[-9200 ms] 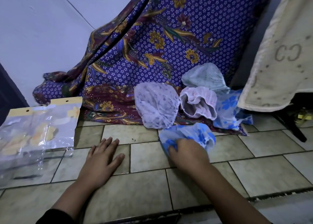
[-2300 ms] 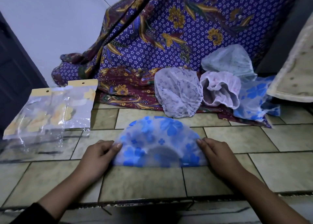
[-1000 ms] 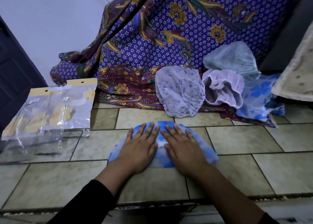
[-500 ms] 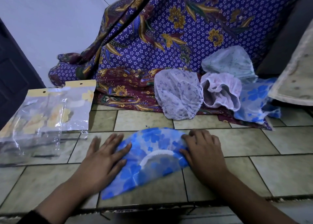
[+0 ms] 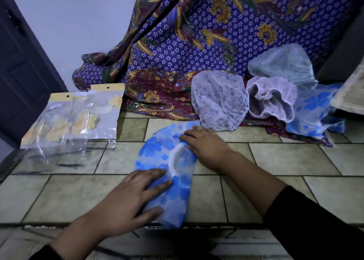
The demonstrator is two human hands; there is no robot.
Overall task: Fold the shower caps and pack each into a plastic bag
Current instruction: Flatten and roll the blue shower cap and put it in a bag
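both hands flat, fingers straight — left hand (image 5: pixel 126 196) and right hand (image 5: pixel 206 147) pressing the blue floral shower cap (image 5: pixel 157 155); slippery plastic — fold could spring open if pressure lifts

Readable text: none.
Plastic bags (image 5: pixel 78 122): yellow card tops and flower prints, no legible lettering.
Blue shower cap (image 5: pixel 155 151): flower pattern only.
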